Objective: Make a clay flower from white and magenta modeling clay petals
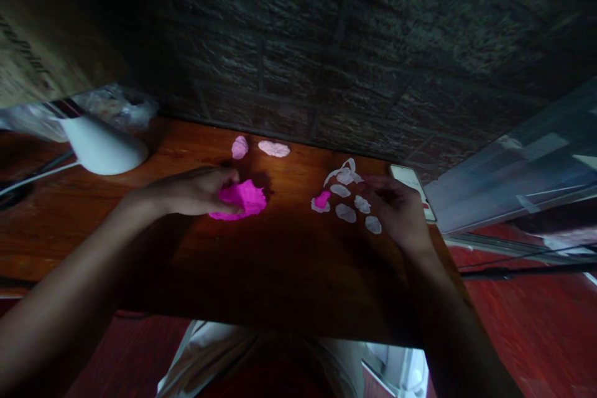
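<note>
My left hand (205, 189) is closed on a bright pink, ragged-edged lump of what looks like modelling clay (249, 198), its thumb pressed on the lump. To the right, my right hand (396, 202) has its fingertips together at the edge of a thin whitish crumpled piece (346, 175) with a loop-like strip. Several flat, pale, petal-like pieces lie below it, among them a round one (346, 212). A small bright pink bit (321, 200) rests on another pale piece. Farther back lie a light pink lump (239, 147) and a paler elongated piece (273, 148).
A white cone-shaped object (105, 146) with a cable stands at the left, near crumpled clear plastic (116, 106) and a cardboard box (51, 31). A phone (426, 205) lies at the wooden table's (280, 273) right edge. A dark brick-patterned wall (298, 43) rises behind.
</note>
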Action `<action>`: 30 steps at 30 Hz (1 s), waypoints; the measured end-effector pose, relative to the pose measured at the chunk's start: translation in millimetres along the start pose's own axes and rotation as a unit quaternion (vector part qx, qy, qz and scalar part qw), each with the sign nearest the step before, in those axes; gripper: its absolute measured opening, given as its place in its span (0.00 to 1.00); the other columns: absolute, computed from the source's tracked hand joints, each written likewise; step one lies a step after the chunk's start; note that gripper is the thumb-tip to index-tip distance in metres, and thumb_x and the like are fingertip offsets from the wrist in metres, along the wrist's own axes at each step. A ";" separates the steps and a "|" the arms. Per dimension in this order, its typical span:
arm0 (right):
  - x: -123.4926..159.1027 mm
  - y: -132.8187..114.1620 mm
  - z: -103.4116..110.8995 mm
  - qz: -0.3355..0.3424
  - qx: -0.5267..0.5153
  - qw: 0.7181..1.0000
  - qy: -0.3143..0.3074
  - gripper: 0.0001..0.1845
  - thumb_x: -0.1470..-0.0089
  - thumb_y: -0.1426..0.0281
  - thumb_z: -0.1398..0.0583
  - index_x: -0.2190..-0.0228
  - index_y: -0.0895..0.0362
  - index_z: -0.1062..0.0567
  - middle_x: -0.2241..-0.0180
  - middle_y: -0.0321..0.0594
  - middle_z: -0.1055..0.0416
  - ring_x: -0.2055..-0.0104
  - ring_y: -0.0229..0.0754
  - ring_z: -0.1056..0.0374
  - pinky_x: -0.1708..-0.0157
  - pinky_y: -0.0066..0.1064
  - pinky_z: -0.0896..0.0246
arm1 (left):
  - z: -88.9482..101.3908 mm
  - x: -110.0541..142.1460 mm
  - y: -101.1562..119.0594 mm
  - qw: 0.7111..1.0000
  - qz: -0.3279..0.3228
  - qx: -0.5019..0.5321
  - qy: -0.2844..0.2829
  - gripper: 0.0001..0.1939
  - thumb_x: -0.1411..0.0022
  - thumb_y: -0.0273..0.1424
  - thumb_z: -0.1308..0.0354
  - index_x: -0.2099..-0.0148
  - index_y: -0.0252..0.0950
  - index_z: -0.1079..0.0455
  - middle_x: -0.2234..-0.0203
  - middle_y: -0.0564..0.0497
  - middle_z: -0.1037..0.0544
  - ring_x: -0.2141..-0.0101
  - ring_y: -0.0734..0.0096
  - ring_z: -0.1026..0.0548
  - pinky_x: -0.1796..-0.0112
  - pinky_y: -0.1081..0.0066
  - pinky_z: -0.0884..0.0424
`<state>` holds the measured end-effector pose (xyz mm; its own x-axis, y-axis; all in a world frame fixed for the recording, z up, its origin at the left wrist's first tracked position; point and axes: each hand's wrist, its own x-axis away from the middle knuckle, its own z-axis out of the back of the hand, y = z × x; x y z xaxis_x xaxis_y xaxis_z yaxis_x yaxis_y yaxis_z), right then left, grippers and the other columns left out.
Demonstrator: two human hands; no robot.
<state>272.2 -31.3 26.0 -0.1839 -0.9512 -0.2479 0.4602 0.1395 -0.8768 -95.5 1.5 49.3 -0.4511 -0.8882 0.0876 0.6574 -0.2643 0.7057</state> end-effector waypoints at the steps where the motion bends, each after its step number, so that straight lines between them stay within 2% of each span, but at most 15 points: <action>1: -0.3 0.0 0.0 -0.001 -0.004 1.000 0.002 0.19 0.50 0.58 0.33 0.61 0.58 0.17 0.64 0.46 0.18 0.71 0.41 0.28 0.72 0.33 0.35 | 0.7 -3.4 6.8 0.998 0.020 -0.032 -0.044 0.13 0.51 0.37 0.31 0.65 0.35 0.24 0.74 0.49 0.23 0.75 0.68 0.29 0.74 0.72 0.40; 3: -0.6 -1.0 -0.2 -0.003 -0.016 1.000 0.006 0.19 0.50 0.57 0.33 0.62 0.58 0.17 0.65 0.46 0.18 0.71 0.41 0.28 0.72 0.33 0.35 | 2.7 -14.5 24.1 0.994 0.020 -0.055 -0.095 0.15 0.50 0.38 0.33 0.61 0.35 0.25 0.71 0.49 0.23 0.72 0.67 0.28 0.71 0.73 0.39; 5: -0.6 -4.0 -0.3 -0.004 -0.039 0.999 0.005 0.18 0.50 0.57 0.33 0.63 0.58 0.17 0.67 0.44 0.18 0.71 0.41 0.28 0.71 0.33 0.35 | 4.4 -31.3 44.0 0.990 -0.009 -0.046 -0.135 0.14 0.47 0.38 0.35 0.62 0.34 0.25 0.71 0.51 0.23 0.72 0.68 0.29 0.70 0.75 0.39; 8: 1.4 -12.5 0.1 -0.006 -0.088 0.996 -0.014 0.18 0.48 0.55 0.34 0.65 0.57 0.17 0.68 0.42 0.19 0.70 0.40 0.27 0.70 0.32 0.33 | 2.3 -61.9 74.9 0.988 -0.084 0.034 -0.125 0.16 0.49 0.37 0.32 0.59 0.35 0.23 0.65 0.50 0.21 0.67 0.67 0.26 0.67 0.76 0.36; 9: 2.9 -15.8 0.0 -0.009 -0.107 0.994 -0.025 0.19 0.47 0.54 0.35 0.65 0.57 0.18 0.68 0.42 0.19 0.70 0.39 0.27 0.70 0.31 0.33 | -0.4 -70.8 84.4 0.983 -0.094 0.075 -0.138 0.16 0.48 0.37 0.33 0.57 0.36 0.23 0.65 0.50 0.21 0.67 0.68 0.25 0.68 0.76 0.36; 11: 7.6 -22.0 -1.6 -0.014 -0.152 0.986 -0.065 0.20 0.45 0.52 0.36 0.63 0.56 0.18 0.66 0.41 0.19 0.71 0.38 0.28 0.72 0.30 0.33 | -8.6 -82.3 100.1 0.967 -0.106 0.121 -0.198 0.15 0.47 0.36 0.33 0.56 0.37 0.23 0.66 0.52 0.21 0.68 0.69 0.25 0.67 0.76 0.34; 13: 14.8 -26.6 -6.5 0.001 -0.192 0.969 -0.154 0.19 0.45 0.52 0.36 0.61 0.54 0.19 0.63 0.41 0.19 0.69 0.38 0.26 0.69 0.30 0.31 | -18.1 -82.5 107.6 0.953 -0.132 0.116 -0.245 0.14 0.47 0.35 0.31 0.57 0.37 0.22 0.67 0.52 0.20 0.67 0.68 0.24 0.66 0.76 0.32; 15: 24.9 -29.5 -16.1 0.014 -0.208 0.953 -0.220 0.18 0.48 0.57 0.33 0.57 0.53 0.20 0.63 0.39 0.19 0.66 0.40 0.24 0.65 0.31 0.29 | -25.8 -72.7 103.9 0.944 -0.138 0.092 -0.286 0.17 0.50 0.33 0.29 0.57 0.37 0.21 0.66 0.51 0.19 0.64 0.66 0.24 0.65 0.75 0.31; 17: 37.3 -31.9 -29.8 0.017 -0.188 0.947 -0.261 0.16 0.49 0.61 0.32 0.59 0.54 0.20 0.64 0.38 0.19 0.64 0.41 0.23 0.63 0.31 0.29 | -29.7 -57.7 89.8 0.934 -0.132 0.072 -0.324 0.16 0.51 0.32 0.28 0.57 0.38 0.21 0.65 0.51 0.19 0.63 0.65 0.24 0.63 0.74 0.31; 20: 57.0 -36.7 -53.1 0.011 -0.138 0.948 -0.285 0.12 0.41 0.63 0.38 0.59 0.56 0.20 0.63 0.41 0.19 0.67 0.40 0.24 0.67 0.30 0.31 | -30.2 -37.2 59.3 0.951 -0.076 0.049 -0.295 0.14 0.51 0.33 0.28 0.61 0.37 0.22 0.69 0.53 0.21 0.68 0.68 0.26 0.68 0.77 0.34; 24: 71.5 -40.1 -76.8 0.009 -0.098 0.945 -0.311 0.13 0.44 0.59 0.35 0.63 0.55 0.20 0.67 0.36 0.20 0.68 0.39 0.27 0.68 0.28 0.34 | -35.3 -25.3 28.8 0.943 -0.020 0.170 -0.286 0.13 0.47 0.35 0.30 0.63 0.34 0.26 0.72 0.54 0.24 0.72 0.73 0.28 0.71 0.77 0.35; 27: 70.7 -34.8 -85.8 -0.023 -0.113 0.952 -0.283 0.14 0.46 0.58 0.33 0.65 0.56 0.22 0.68 0.36 0.22 0.68 0.39 0.28 0.69 0.28 0.35 | -47.0 -23.0 21.5 0.949 -0.031 0.218 -0.226 0.12 0.44 0.36 0.33 0.63 0.34 0.27 0.72 0.53 0.25 0.71 0.74 0.29 0.70 0.77 0.35; 30: 66.7 -27.3 -87.6 -0.050 -0.180 0.947 -0.261 0.16 0.47 0.61 0.32 0.58 0.54 0.24 0.65 0.36 0.22 0.64 0.40 0.27 0.65 0.30 0.32 | -56.8 -21.6 21.5 0.959 -0.061 0.204 -0.188 0.12 0.38 0.39 0.37 0.62 0.34 0.27 0.69 0.52 0.25 0.68 0.72 0.29 0.68 0.76 0.33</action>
<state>171.3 -74.5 -2.6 0.2879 -0.9577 -0.0019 0.1193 0.0378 -0.9921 -37.4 -6.4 22.7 -0.7452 -0.6420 0.1803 0.3300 -0.1201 0.9363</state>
